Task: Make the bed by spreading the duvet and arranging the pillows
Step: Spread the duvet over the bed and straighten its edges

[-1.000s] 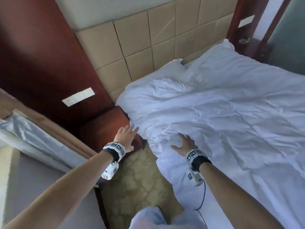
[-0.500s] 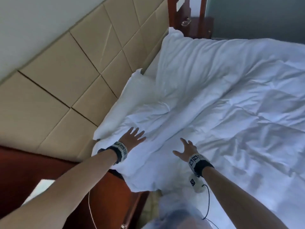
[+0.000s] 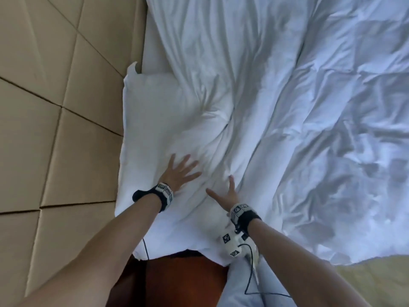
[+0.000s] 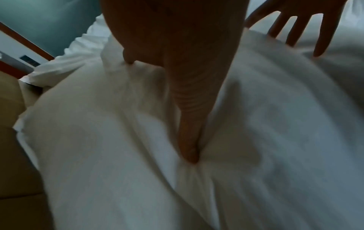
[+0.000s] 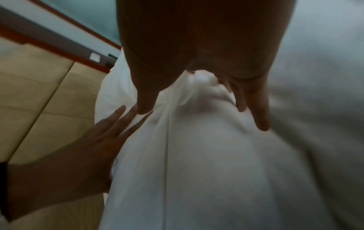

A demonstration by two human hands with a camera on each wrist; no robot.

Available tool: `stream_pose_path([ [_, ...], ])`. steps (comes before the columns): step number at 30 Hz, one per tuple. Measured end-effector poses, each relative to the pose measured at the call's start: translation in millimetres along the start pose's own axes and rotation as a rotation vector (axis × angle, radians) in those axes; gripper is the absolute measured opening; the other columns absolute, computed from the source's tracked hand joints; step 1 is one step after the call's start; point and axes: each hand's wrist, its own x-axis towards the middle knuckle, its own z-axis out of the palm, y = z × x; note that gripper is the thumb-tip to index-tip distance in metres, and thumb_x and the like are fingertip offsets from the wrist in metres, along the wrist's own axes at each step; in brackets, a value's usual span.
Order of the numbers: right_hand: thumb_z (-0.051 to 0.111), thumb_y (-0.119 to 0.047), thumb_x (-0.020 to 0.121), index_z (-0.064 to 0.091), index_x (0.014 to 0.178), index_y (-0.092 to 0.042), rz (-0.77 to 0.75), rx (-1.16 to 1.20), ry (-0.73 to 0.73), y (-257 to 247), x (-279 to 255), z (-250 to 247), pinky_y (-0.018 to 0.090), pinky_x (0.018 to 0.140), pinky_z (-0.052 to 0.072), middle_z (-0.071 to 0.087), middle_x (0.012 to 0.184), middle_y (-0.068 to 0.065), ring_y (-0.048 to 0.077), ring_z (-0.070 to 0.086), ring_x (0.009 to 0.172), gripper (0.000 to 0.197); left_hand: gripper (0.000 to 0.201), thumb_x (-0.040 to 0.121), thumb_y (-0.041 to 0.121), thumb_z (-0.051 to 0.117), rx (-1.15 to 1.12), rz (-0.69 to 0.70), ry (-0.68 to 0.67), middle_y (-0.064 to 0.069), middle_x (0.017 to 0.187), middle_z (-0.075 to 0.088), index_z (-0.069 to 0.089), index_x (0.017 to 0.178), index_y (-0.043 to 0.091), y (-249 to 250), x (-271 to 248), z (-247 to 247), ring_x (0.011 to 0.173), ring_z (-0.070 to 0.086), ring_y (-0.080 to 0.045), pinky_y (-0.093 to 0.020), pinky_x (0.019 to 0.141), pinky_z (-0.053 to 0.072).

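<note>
A crumpled white duvet (image 3: 309, 129) covers the bed. Its upper edge overlaps a white pillow (image 3: 152, 111) that lies against the headboard. My left hand (image 3: 182, 171) lies flat on the pillow's near end with its fingers spread. In the left wrist view the fingers (image 4: 187, 132) press a dent into the white fabric. My right hand (image 3: 226, 192) rests just to the right on the duvet's edge, thumb stretched out to the left. In the right wrist view its thumb (image 5: 143, 99) and fingers (image 5: 258, 112) straddle a raised fold of fabric. Neither hand grips anything.
A tan padded headboard (image 3: 66, 107) fills the left side. A reddish wooden nightstand (image 3: 177, 282) sits below the bed's corner, beside my light trousers (image 3: 239, 293). Patterned carpet (image 3: 376, 275) shows at the lower right. A black cable (image 3: 250, 275) hangs from my right wrist.
My view has swung over the head of the bed. The left hand moved from the nightstand onto the pillow, and the right hand slid up the duvet beside it.
</note>
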Motion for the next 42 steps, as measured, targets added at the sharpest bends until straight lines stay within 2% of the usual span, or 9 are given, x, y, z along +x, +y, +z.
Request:
stream_pose_path([
  [6, 0.07, -0.028, 0.086, 0.003, 0.156, -0.049, 0.049, -0.097, 0.21, 1.9, 51.9, 49.6, 0.042, 0.091, 0.055, 0.059, 0.127, 0.015, 0.036, 0.063, 0.109, 0.099, 0.037, 0.097, 0.016, 0.054, -0.028, 0.148, 0.091, -0.011, 0.139, 0.057, 0.059, 0.133, 0.017, 11.0, 35.6, 33.1, 0.137, 0.041, -0.048, -0.077, 0.107, 0.024],
  [13, 0.059, 0.001, 0.077, 0.05, 0.148, -0.022, -0.177, 0.112, 0.119, -110.3, -47.3, 43.0, 0.043, 0.087, 0.06, 0.066, 0.127, 0.007, 0.033, 0.065, 0.111, 0.075, 0.022, 0.078, 0.004, 0.068, -0.222, 0.047, 0.428, 0.001, 0.088, 0.066, 0.07, 0.092, 0.02, -76.8, -82.0, -45.4, 0.078, 0.067, -0.024, -0.036, 0.072, 0.054],
  [18, 0.057, 0.014, 0.075, 0.055, 0.139, -0.017, -0.391, 0.343, -0.012, -235.3, -121.8, 63.7, 0.035, 0.071, 0.061, 0.068, 0.117, 0.007, 0.027, 0.067, 0.1, 0.07, 0.037, 0.083, -0.003, 0.051, -0.381, -0.27, 0.676, -0.002, 0.102, 0.07, 0.07, 0.106, 0.019, -174.3, -208.2, -86.1, 0.088, 0.069, -0.027, -0.038, 0.056, 0.057],
  [23, 0.062, -0.003, 0.067, 0.04, 0.154, -0.024, -0.292, -0.017, -0.069, -183.6, -94.2, 90.2, 0.042, 0.082, 0.06, 0.064, 0.129, 0.007, 0.034, 0.063, 0.112, 0.092, 0.026, 0.077, 0.004, 0.07, -0.351, -0.292, 0.424, 0.003, 0.087, 0.064, 0.069, 0.094, 0.023, -117.3, -208.7, -57.9, 0.078, 0.066, -0.022, -0.029, 0.05, 0.041],
  [27, 0.068, -0.016, 0.075, 0.005, 0.162, -0.036, -0.064, -0.363, -0.143, -80.0, -25.0, 102.8, 0.049, 0.084, 0.061, 0.054, 0.142, 0.013, 0.039, 0.061, 0.115, 0.11, 0.047, 0.104, 0.033, 0.039, -0.588, -0.115, -0.021, -0.004, 0.158, 0.035, 0.039, 0.15, 0.021, -30.6, -168.6, 28.4, 0.147, 0.028, -0.03, -0.043, 0.113, 0.032],
  [31, 0.071, -0.048, 0.081, 0.0, 0.161, -0.034, 0.022, -0.434, -0.093, -46.2, -10.4, 95.9, 0.054, 0.091, 0.058, 0.05, 0.149, 0.015, 0.042, 0.06, 0.119, 0.107, 0.068, 0.099, 0.032, 0.028, -0.884, -0.28, 0.202, 0.003, 0.168, -0.012, 0.0, 0.162, 0.028, 4.4, -167.3, 80.6, 0.155, -0.01, -0.022, -0.04, 0.126, 0.003],
  [36, 0.059, -0.066, 0.09, -0.007, 0.159, -0.047, -0.257, -0.464, 0.043, -83.5, -83.9, 121.1, 0.052, 0.118, 0.031, 0.001, 0.17, 0.01, 0.039, 0.022, 0.152, 0.097, 0.133, 0.071, 0.029, 0.089, -1.475, -0.876, 0.24, 0.001, 0.168, -0.006, -0.009, 0.16, 0.026, -13.8, -188.2, 126.0, 0.153, 0.005, -0.017, -0.044, 0.123, 0.022],
  [39, 0.059, -0.078, 0.081, -0.01, 0.151, -0.062, -0.378, -0.62, -0.055, -68.1, -103.6, 145.9, 0.061, 0.121, 0.02, -0.023, 0.168, -0.008, 0.042, -0.004, 0.155, 0.1, 0.15, 0.045, 0.079, 0.086, -1.742, -0.777, -0.085, 0.011, 0.166, 0.01, -0.009, 0.156, 0.045, 2.4, -184.7, 170.1, 0.149, 0.021, -0.017, -0.046, 0.12, 0.029],
  [42, 0.061, -0.087, 0.069, -0.019, 0.147, -0.065, -0.447, -0.801, -0.101, -35.8, -104.2, 148.2, 0.067, 0.119, 0.02, -0.037, 0.161, -0.015, 0.042, -0.019, 0.153, 0.114, 0.108, 0.056, 0.087, 0.074, -1.748, -0.495, -0.215, 0.018, 0.147, 0.049, 0.032, 0.147, 0.047, 43.7, -172.1, 197.5, 0.137, 0.048, -0.015, -0.042, 0.113, 0.041],
])
